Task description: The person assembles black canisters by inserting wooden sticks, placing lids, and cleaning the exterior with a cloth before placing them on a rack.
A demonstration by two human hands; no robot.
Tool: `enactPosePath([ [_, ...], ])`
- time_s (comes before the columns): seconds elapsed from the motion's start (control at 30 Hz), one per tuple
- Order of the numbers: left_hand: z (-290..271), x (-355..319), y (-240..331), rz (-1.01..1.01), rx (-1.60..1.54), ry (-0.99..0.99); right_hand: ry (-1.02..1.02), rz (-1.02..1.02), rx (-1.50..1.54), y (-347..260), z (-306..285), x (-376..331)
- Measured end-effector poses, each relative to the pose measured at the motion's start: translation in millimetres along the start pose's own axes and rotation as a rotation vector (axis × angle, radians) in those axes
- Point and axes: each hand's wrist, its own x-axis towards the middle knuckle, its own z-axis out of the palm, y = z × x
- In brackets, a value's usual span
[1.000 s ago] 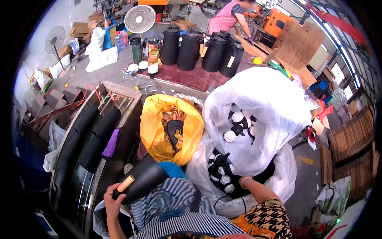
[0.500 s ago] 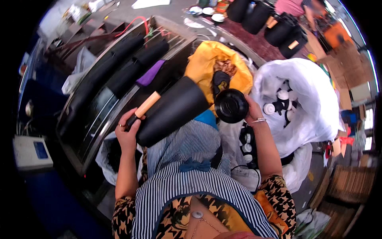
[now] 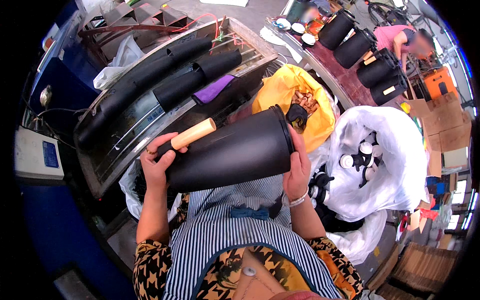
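Note:
A large black tapered canister (image 3: 227, 155) lies sideways across my front, its narrower end to the left. My left hand (image 3: 158, 162) is closed round the black mount of its light wooden handle (image 3: 194, 134). At the canister's wide right end sits a round black cap (image 3: 285, 125), its rim against the canister's edge. My right hand (image 3: 297, 170) grips this cap from the right, the palm against its outer face. That outer face is hidden by the hand and the angle.
A long trough (image 3: 255, 59) at left holds several black canister bodies and a purple cloth (image 3: 214, 90). Beyond me stand a yellow bag (image 3: 272, 92) of wooden pieces and a white bag (image 3: 400, 160) of black-and-white parts. Another person (image 3: 392, 37) works past the dark red table (image 3: 350, 89).
My right hand has brought the round black cap leftward onto the canister's wide end. The canister has turned closer to level. The view has shifted, so the surroundings sit differently.

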Motion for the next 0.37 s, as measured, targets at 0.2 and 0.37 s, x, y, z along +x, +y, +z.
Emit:
enactPosePath([
  [0.2, 5, 24, 2, -0.152, -0.224, -0.092, -0.029, -0.220, -0.162, -19, -16, -11],
  [0.37, 10, 48, 6, -0.500, -0.383, -0.152, -0.142, -0.340, -0.054, -28, -23, -27],
])
